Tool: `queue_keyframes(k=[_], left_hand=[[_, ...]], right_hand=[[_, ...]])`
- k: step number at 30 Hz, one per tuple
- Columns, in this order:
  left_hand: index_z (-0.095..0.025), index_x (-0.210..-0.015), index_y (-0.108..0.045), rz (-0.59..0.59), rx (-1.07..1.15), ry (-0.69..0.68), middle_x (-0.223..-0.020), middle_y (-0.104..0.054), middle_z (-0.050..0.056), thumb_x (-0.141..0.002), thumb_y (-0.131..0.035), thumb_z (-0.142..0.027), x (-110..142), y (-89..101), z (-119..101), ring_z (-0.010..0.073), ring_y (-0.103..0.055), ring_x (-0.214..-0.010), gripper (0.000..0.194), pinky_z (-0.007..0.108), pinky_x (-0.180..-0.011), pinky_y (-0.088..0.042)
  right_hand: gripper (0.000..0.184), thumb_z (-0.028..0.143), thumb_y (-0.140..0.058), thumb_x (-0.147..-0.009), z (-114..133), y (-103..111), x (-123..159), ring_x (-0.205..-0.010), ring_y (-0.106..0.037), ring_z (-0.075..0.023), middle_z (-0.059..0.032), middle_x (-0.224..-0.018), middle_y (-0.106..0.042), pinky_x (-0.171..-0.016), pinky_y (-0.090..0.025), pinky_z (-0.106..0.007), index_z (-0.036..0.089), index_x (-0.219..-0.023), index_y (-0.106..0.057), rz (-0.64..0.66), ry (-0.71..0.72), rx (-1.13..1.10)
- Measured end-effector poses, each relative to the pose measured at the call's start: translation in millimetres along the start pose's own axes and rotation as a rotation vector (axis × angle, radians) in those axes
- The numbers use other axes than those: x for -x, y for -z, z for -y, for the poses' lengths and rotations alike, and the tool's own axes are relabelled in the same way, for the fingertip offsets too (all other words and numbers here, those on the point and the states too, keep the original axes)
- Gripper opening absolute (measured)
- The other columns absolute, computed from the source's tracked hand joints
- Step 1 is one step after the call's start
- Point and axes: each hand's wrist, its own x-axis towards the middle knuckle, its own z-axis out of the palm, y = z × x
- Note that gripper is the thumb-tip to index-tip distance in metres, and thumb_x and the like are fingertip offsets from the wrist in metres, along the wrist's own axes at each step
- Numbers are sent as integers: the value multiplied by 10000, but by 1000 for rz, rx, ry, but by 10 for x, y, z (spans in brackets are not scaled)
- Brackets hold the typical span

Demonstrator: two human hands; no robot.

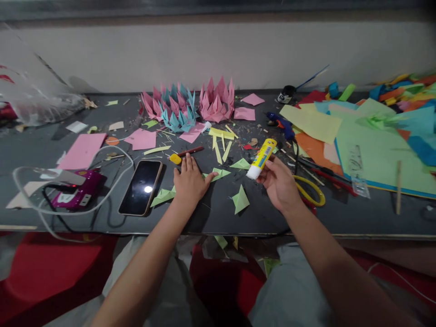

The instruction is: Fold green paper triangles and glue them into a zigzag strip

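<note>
My right hand (279,184) is closed around a yellow glue stick (264,156), which is tilted with its white end pointing down and left above the table. My left hand (188,179) lies flat on the tabletop with its fingers spread. Folded green paper pieces stick out at both sides of it, one (220,174) by the thumb and another (164,196) by the wrist; the part under the palm is hidden. A green folded piece (241,200) lies between my hands, and one more (241,164) sits just left of the glue stick. A yellow lump (175,158) is near my left fingertips.
Pink and blue folded-paper rings (177,109) and a pink one (217,102) stand at the back. A phone (141,187), a cable and a purple power adapter (76,190) lie left. Scissors (311,193), a blue glue gun (281,125) and paper sheets (381,150) are right.
</note>
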Motion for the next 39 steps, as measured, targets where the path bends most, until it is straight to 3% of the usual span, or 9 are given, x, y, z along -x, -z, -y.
queue_keyframes(k=[8, 15, 18, 21, 24, 29, 34, 36, 39], left_hand=[[41, -1265, -433, 11, -181, -11, -1340, -374, 284, -864, -237, -615, 118, 80, -43, 347, -346, -1267, 793, 509, -957, -319], [-114, -887, -687, -147, -10, -98, -1247, -537, 181, -863, -374, -545, 222, 253, 136, 332, -556, -1060, 533, 460, -852, -434], [-169, -856, -674, -252, 219, -228, -1148, -623, 92, -901, -401, -394, 303, 239, 130, 262, -607, -970, 357, 393, -825, -465], [-159, -1009, -629, -217, 448, -449, -1108, -645, 57, -921, -370, -269, 417, 150, 7, 201, -598, -980, 294, 340, -859, -462], [-147, -1075, -598, -146, 537, -428, -1084, -648, 59, -922, -352, -271, 551, 71, -180, 191, -585, -984, 315, 334, -878, -449], [-154, -949, -647, -98, 466, -368, -998, -647, 73, -802, -527, -509, 647, 11, -431, 254, -554, -952, 403, 397, -825, -439], [-191, -874, -623, -70, 516, -430, -891, -659, 7, -791, -612, -275, 592, -52, -480, 189, -580, -818, 118, 313, -709, -443], [-202, -826, -611, -132, 492, -477, -838, -656, -14, -812, -578, -198, 584, -70, -438, 168, -577, -775, 37, 293, -683, -428], [-192, -802, -609, -268, 333, -591, -826, -656, -5, -855, -501, -143, 599, -96, -345, 171, -564, -763, 131, 294, -657, -400]], right_hand=[[253, 344, -626, -628, 41, 56, 15, -505, -505, -90, 48, -630, -572, -419, -376, -203, 227, -838, -549, -40, -11, -19], [248, 353, -615, -644, 43, 133, 28, -511, -504, -90, 38, -669, -581, -422, -384, -206, 222, -844, -549, -33, -3, 13], [230, 354, -606, -661, 28, 162, 46, -520, -504, -89, 36, -682, -571, -422, -388, -206, 223, -841, -547, -10, 4, 41], [221, 341, -618, -641, 21, 157, 86, -525, -503, -88, 38, -683, -567, -423, -392, -206, 221, -814, -550, 0, -29, 31], [211, 311, -630, -609, 17, 130, 127, -536, -503, -91, 37, -677, -567, -424, -396, -204, 215, -785, -567, -8, -68, 0], [179, 296, -643, -589, 10, 101, 131, -539, -484, -79, 33, -672, -557, -417, -391, -183, 202, -734, -596, -51, -55, -40], [155, 304, -636, -605, 33, 126, 90, -559, -496, -86, 22, -700, -559, -412, -387, -184, 213, -725, -599, -88, -15, -52], [139, 310, -627, -614, 51, 142, 86, -561, -497, -90, 17, -702, -555, -408, -383, -186, 216, -710, -592, -91, -7, -37], [141, 318, -632, -608, 65, 161, 100, -560, -493, -90, 16, -711, -548, -406, -385, -189, 214, -691, -587, -92, -6, -21]])
